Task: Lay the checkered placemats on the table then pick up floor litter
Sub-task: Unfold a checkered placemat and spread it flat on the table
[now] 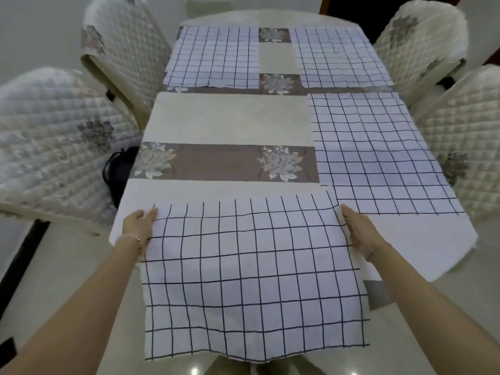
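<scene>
A white placemat with a dark grid (251, 272) is spread between my hands at the table's near end, its lower part hanging over the edge. My left hand (139, 226) pinches its left edge with the thumb on top. My right hand (359, 234) holds its right edge, fingers stretched along the cloth. Three more checkered placemats lie flat on the table: one at the far left (213, 58), one at the far right (341, 58), and one at the middle right (378, 155).
The table (230, 117) carries a cream cloth with brown floral bands. Quilted padded chairs stand on the left (54, 147) (121, 44) and on the right (422, 41) (465, 142). A dark bag (119, 171) sits on the near left chair. Pale glossy floor shows below.
</scene>
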